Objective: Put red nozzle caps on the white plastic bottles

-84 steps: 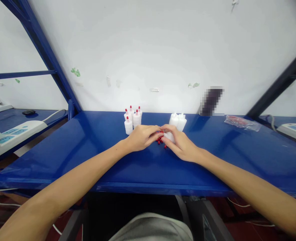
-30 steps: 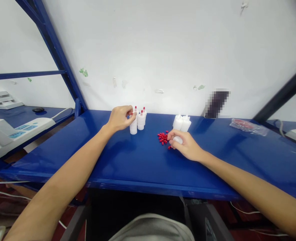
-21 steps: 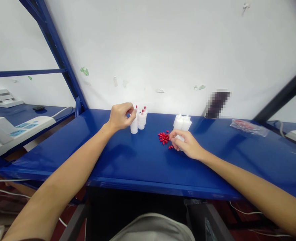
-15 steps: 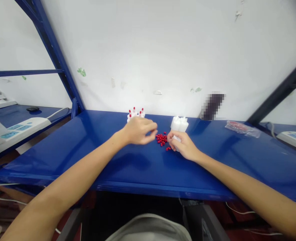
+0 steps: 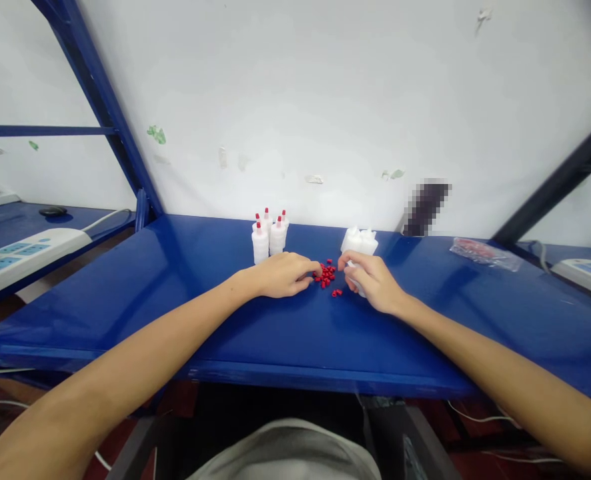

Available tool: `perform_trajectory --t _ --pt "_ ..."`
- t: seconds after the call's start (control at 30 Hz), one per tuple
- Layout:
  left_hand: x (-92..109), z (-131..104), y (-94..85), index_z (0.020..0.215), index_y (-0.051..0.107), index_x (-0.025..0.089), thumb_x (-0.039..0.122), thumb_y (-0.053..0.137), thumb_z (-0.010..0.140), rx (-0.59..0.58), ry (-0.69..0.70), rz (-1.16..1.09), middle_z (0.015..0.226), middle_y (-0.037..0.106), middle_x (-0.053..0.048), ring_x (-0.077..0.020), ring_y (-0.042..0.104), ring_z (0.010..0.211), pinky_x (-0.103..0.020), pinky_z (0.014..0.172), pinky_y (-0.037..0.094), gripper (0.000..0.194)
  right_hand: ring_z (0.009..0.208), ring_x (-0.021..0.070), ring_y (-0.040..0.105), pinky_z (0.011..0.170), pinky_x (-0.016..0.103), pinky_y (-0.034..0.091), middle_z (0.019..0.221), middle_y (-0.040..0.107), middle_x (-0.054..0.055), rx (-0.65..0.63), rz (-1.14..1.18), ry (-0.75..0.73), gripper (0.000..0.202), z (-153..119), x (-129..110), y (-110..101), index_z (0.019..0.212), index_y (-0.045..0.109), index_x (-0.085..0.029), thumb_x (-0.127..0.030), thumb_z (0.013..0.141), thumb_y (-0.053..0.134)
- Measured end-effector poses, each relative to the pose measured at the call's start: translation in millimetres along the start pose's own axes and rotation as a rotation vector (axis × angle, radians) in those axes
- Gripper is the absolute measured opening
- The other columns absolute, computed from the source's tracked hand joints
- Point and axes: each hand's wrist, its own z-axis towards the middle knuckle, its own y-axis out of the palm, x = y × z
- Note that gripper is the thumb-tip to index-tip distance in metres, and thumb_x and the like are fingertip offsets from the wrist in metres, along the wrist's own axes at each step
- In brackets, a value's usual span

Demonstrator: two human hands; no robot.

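Observation:
Small red caps [image 5: 326, 276] lie in a loose pile on the blue table. My left hand [image 5: 290, 274] reaches to the pile's left edge, thumb and index finger apart around some caps. My right hand [image 5: 370, 280] is curled around a white bottle [image 5: 358, 287], mostly hidden by the fingers, just right of the pile. Several white bottles with red tips [image 5: 261, 245] stand upright behind my left hand. Behind my right hand stand more white bottles [image 5: 359, 241] without red tips.
A clear plastic bag with red contents [image 5: 485, 253] lies at the table's right. White power strips [image 5: 35, 252] are at both sides. Blue metal frame posts [image 5: 118, 127] rise at the left, and a pale wall stands behind the blue table [image 5: 285, 347].
My left hand has moved down and right to the red caps, uncovering more of the red-tipped bottles. My right hand's fingers have loosened slightly around the bottle. The view has shifted a little.

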Motion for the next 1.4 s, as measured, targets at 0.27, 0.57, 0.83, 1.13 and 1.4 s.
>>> perform_trajectory --t 0.27,0.57,0.83,1.13,1.4 --pt "-6.8 2.0 5.2 0.103 0.067 0.018 0.013 0.053 0.092 0.025 0.007 -0.115 0.092 0.071 -0.005 -0.0174 0.066 0.078 -0.028 0.074 0.046 0.019 0.06 0.016 0.048 0.058 0.028 0.036 0.068 0.053 -0.003 0.028 -0.002 -0.045 0.009 0.0 5.8 0.3 0.095 0.045 -0.023 -0.023 0.086 0.043" --pt "0.2 1.3 3.3 0.102 0.065 0.02 0.026 0.052 0.097 -0.001 -0.02 -0.114 0.089 0.07 -0.003 -0.0159 0.063 0.072 -0.026 0.065 0.041 0.015 0.064 0.0142 0.051 0.062 0.027 0.039 0.074 0.057 -0.001 -0.057 0.057 -0.097 0.012 0.9 8.0 0.3 0.092 0.059 -0.019 -0.028 0.088 0.052" --pt "0.5 1.4 3.2 0.102 0.06 0.019 0.03 0.05 0.098 0.031 -0.077 -0.213 0.07 0.06 0.001 -0.0142 0.056 0.063 -0.026 0.06 0.035 0.015 0.056 0.0132 0.052 0.058 0.027 0.044 0.064 0.055 -0.002 -0.119 0.23 -0.042 0.02 -0.1 10.1 0.4 0.09 0.061 -0.018 -0.033 0.093 0.049" --pt "9.2 3.4 5.7 0.086 0.044 0.021 0.029 0.03 0.101 0.179 -0.165 -0.391 0.063 0.044 0.005 -0.0132 0.042 0.057 -0.029 0.06 0.031 0.023 0.059 0.0125 0.055 0.058 0.025 0.046 0.073 0.056 -0.001 -0.186 0.146 -0.066 0.03 1.4 15.0 -2.3 0.104 0.058 -0.019 -0.047 0.098 0.049" --pt "24.2 6.7 5.7 0.072 0.038 0.02 0.035 0.028 0.102 0.243 -0.18 -0.576 0.064 0.041 0.003 -0.0127 0.038 0.06 -0.029 0.061 0.033 0.035 0.056 0.0127 0.052 0.057 0.024 0.04 0.066 0.059 -0.002 -0.026 -0.101 -0.182 0.02 -1.2 -3.5 4.2 0.086 0.057 -0.02 -0.035 0.098 0.05"
